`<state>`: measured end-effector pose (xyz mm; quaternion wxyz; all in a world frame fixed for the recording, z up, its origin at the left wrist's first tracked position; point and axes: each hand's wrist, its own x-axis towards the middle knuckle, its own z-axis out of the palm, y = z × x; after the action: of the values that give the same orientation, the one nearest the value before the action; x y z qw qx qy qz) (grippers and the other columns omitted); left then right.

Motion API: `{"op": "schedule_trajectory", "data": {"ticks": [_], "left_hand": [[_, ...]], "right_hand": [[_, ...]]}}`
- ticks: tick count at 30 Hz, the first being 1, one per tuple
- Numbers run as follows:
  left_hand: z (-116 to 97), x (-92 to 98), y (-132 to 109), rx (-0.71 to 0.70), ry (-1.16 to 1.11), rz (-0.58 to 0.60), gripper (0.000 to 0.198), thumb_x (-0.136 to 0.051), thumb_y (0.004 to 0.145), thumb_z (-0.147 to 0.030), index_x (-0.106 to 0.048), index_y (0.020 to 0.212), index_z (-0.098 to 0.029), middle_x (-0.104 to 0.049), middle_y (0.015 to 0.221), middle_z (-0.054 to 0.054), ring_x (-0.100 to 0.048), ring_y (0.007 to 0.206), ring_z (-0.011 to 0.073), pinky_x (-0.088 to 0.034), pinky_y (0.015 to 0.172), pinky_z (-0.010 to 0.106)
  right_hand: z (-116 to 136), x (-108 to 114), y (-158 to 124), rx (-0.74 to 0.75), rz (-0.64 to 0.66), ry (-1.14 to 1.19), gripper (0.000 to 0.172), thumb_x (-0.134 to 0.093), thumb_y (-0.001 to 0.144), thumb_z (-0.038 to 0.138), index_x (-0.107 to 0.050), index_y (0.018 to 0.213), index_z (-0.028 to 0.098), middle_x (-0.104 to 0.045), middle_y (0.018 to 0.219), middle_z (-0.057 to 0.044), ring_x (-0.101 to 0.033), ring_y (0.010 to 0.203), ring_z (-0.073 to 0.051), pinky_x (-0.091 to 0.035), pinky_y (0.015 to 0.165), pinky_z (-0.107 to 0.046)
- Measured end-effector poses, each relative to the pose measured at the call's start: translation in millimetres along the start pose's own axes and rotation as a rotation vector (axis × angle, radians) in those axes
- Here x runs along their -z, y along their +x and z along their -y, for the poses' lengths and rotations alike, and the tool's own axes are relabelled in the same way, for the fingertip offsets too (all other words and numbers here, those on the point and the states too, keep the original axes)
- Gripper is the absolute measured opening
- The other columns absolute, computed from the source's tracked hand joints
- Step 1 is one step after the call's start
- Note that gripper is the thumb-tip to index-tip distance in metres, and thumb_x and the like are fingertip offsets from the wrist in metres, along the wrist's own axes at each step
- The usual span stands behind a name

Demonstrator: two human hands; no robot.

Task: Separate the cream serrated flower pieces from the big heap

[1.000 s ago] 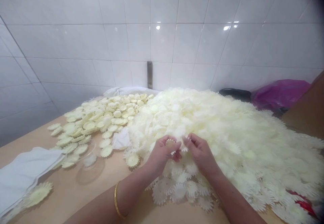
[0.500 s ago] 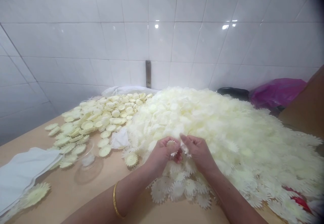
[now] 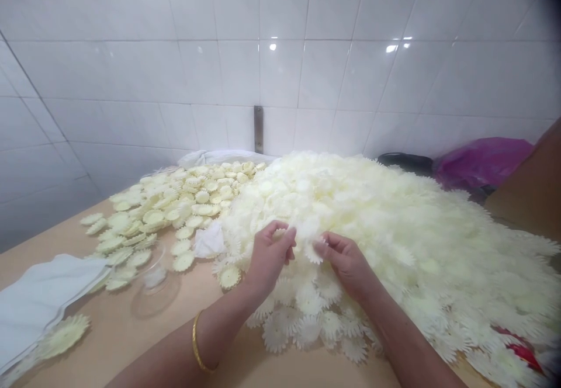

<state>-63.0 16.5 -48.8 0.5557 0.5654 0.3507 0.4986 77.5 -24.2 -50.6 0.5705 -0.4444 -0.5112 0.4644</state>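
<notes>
My right hand (image 3: 348,262) pinches a pale cream, scalloped flower-shaped piece (image 3: 314,252) between thumb and fingers, over the near side of a big heap of thin white flower-shaped pieces (image 3: 394,224). Just to its left, my left hand (image 3: 269,253) has thumb and fingertips drawn together. Whatever they may hold is too small or hidden to make out. A gap separates the two hands. Below them, several loose white flower pieces (image 3: 309,329) spread over the tabletop (image 3: 236,353). A yellowish flower piece (image 3: 229,276) rests left of my left wrist.
Thicker yellowish flower pieces (image 3: 153,217) are piled at the left. Nearer lie a clear round dish (image 3: 155,300), a crumpled white tissue (image 3: 209,240) and a white cloth (image 3: 48,288). A purple bag (image 3: 482,160) sits far right, beneath a tiled wall (image 3: 280,72).
My hands have moved apart, the left one shifting left and slightly up. The flower piece seen at my left fingers before is no longer visible there; one now shows in my right fingers.
</notes>
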Motion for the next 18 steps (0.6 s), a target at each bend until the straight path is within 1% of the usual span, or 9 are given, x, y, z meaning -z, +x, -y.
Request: {"op": "schedule_trajectory", "data": {"ticks": [2, 4, 6, 8, 10, 12, 15, 17, 18], "left_hand": [[-2.7, 1.9, 0.4, 0.001, 0.049, -0.013, 0.027, -0.061, 0.068, -0.042, -0.053, 0.078, -0.018, -0.046, 0.049, -0.005, -0.041, 0.043, 0.0068, -0.031, 0.042, 0.018], [-5.5, 2.5, -0.4, -0.005, 0.071, -0.031, 0.032, -0.062, 0.067, -0.041, -0.053, 0.089, -0.020, -0.044, 0.048, -0.006, -0.040, 0.044, 0.0069, -0.032, 0.043, 0.018], [-8.1, 1.6, -1.7, -0.024, 0.078, -0.054, 0.038, -0.061, 0.067, -0.041, -0.052, 0.099, -0.021, -0.046, 0.051, -0.006, -0.041, 0.044, 0.0069, -0.033, 0.043, 0.017], [-10.2, -0.1, -2.9, -0.035, 0.086, -0.044, 0.038, -0.060, 0.068, -0.042, -0.054, 0.099, -0.021, -0.050, 0.056, -0.005, -0.041, 0.045, 0.0068, -0.033, 0.042, 0.018], [-11.1, -2.0, -3.9, -0.017, 0.104, 0.015, 0.033, -0.059, 0.068, -0.043, -0.058, 0.091, -0.019, -0.050, 0.057, -0.003, -0.042, 0.045, 0.0068, -0.033, 0.042, 0.018], [-10.8, -3.5, -4.9, 0.026, 0.118, 0.096, 0.031, -0.060, 0.067, -0.044, -0.060, 0.084, -0.018, -0.046, 0.052, -0.004, -0.041, 0.045, 0.0068, -0.033, 0.043, 0.018], [-9.8, -4.5, -6.5, 0.110, 0.130, 0.174, 0.037, -0.062, 0.065, -0.046, -0.059, 0.089, -0.018, -0.043, 0.047, -0.005, -0.039, 0.043, 0.0069, -0.032, 0.043, 0.019], [-9.8, -4.4, -7.5, 0.153, 0.116, 0.209, 0.042, -0.063, 0.065, -0.047, -0.057, 0.095, -0.018, -0.044, 0.047, -0.005, -0.039, 0.043, 0.0071, -0.031, 0.043, 0.019], [-9.9, -4.3, -7.9, 0.163, 0.096, 0.237, 0.042, -0.063, 0.065, -0.047, -0.057, 0.095, -0.018, -0.044, 0.047, -0.005, -0.039, 0.042, 0.0071, -0.030, 0.043, 0.020]], "right_hand": [[0.8, -0.2, 0.0, 0.015, 0.019, -0.008, 0.035, -0.063, 0.067, 0.046, -0.045, 0.058, 0.017, -0.038, 0.056, 0.004, -0.035, 0.054, -0.009, -0.030, 0.052, -0.022], [0.9, -0.6, 0.0, 0.035, -0.002, -0.036, 0.036, -0.062, 0.068, 0.045, -0.042, 0.057, 0.017, -0.035, 0.055, 0.005, -0.033, 0.053, -0.009, -0.029, 0.051, -0.021], [0.6, -0.6, 0.1, 0.058, -0.039, -0.066, 0.038, -0.060, 0.069, 0.047, -0.039, 0.057, 0.018, -0.031, 0.055, 0.005, -0.030, 0.052, -0.008, -0.027, 0.049, -0.021], [0.0, -0.3, 0.3, 0.083, -0.063, -0.101, 0.039, -0.059, 0.070, 0.048, -0.036, 0.057, 0.019, -0.028, 0.055, 0.006, -0.027, 0.052, -0.008, -0.025, 0.048, -0.021], [-0.7, 0.2, 0.5, 0.108, -0.068, -0.138, 0.040, -0.057, 0.071, 0.048, -0.035, 0.057, 0.019, -0.026, 0.055, 0.006, -0.026, 0.052, -0.008, -0.024, 0.048, -0.021], [-1.7, 0.8, 0.7, 0.114, -0.063, -0.175, 0.040, -0.056, 0.072, 0.049, -0.035, 0.057, 0.019, -0.025, 0.055, 0.006, -0.025, 0.051, -0.008, -0.024, 0.047, -0.021], [-3.6, 1.5, 1.0, 0.107, -0.064, -0.200, 0.040, -0.055, 0.072, 0.050, -0.036, 0.056, 0.018, -0.025, 0.053, 0.006, -0.024, 0.050, -0.008, -0.022, 0.046, -0.021], [-4.5, 1.6, 1.0, 0.111, -0.058, -0.189, 0.040, -0.055, 0.072, 0.050, -0.037, 0.055, 0.018, -0.026, 0.053, 0.006, -0.025, 0.050, -0.008, -0.023, 0.046, -0.021], [-4.8, 1.5, 0.9, 0.112, -0.051, -0.182, 0.040, -0.055, 0.072, 0.050, -0.038, 0.055, 0.018, -0.028, 0.053, 0.006, -0.026, 0.050, -0.008, -0.024, 0.047, -0.021]]}}
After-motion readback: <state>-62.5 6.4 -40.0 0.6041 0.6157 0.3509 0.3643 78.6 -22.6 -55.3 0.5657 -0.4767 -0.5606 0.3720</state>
